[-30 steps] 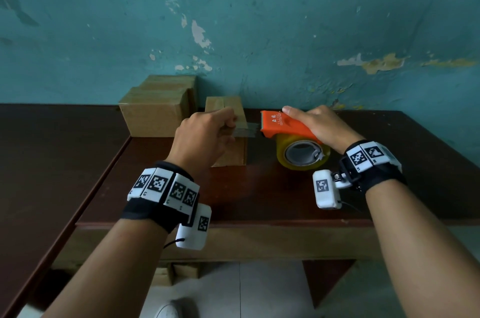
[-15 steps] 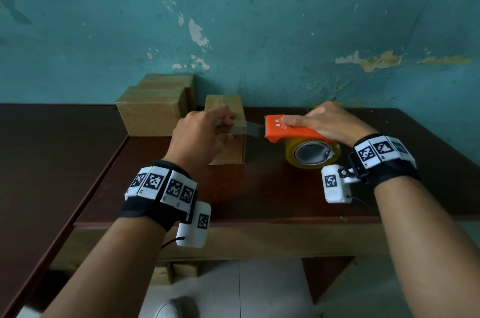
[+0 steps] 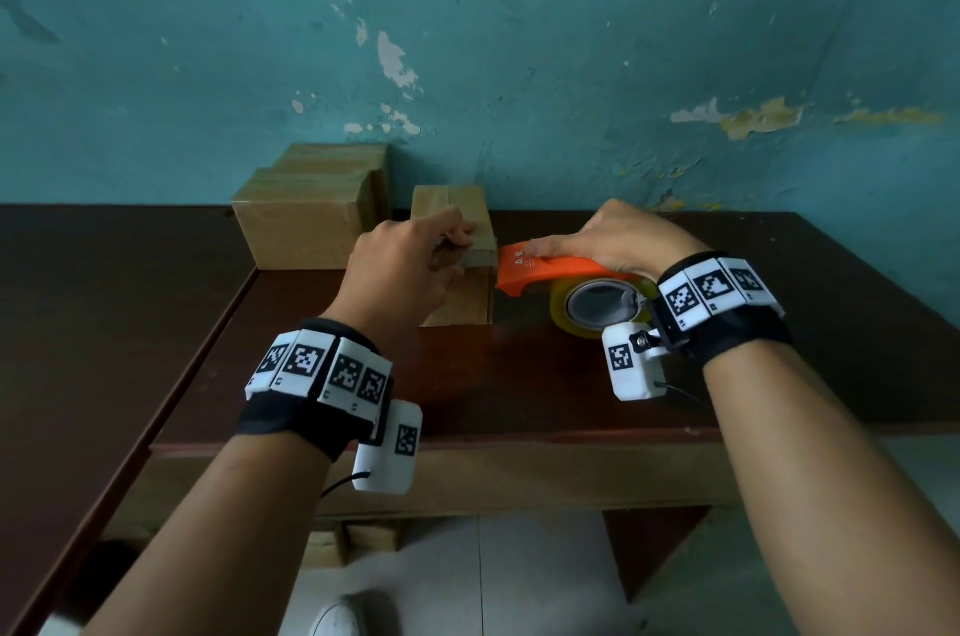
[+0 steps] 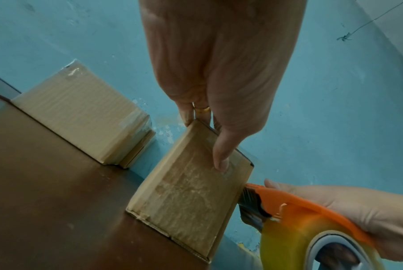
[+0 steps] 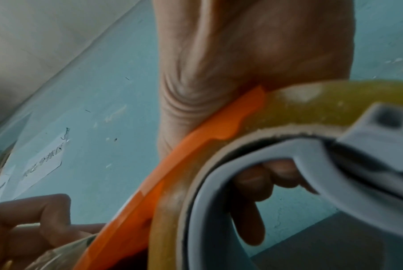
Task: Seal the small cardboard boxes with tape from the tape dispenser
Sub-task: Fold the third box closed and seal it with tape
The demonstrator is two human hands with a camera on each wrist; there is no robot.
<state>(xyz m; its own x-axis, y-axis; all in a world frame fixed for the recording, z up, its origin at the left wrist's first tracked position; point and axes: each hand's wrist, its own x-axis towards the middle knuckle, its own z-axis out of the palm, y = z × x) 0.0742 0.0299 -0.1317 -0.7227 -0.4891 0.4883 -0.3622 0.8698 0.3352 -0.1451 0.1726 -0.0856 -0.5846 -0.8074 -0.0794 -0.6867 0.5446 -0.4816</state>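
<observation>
A small cardboard box (image 3: 460, 292) (image 4: 191, 191) stands on the dark table (image 3: 519, 391), clear tape showing on its top. My left hand (image 3: 452, 243) (image 4: 218, 148) grips its far end, the thumb pressing the tape end onto the top while the fingers reach behind the edge. My right hand (image 3: 597, 240) (image 5: 253, 175) grips the orange tape dispenser (image 3: 550, 269) (image 4: 299, 206) (image 5: 172, 182), fingers through the core of the yellow tape roll (image 3: 597, 310). The dispenser's mouth sits against the box's right edge.
Two larger taped cardboard boxes (image 3: 306, 220) (image 4: 80, 118) stand at the back left against the teal wall. A second dark table (image 3: 78, 323) adjoins on the left. More boxes (image 3: 353, 539) lie on the floor under the table, and a shoe (image 3: 337, 620) shows below.
The strip of tape stretched between my hands is gone from view. The left hand has brought the tape end down onto the box, and the dispenser has come left against the box's edge.
</observation>
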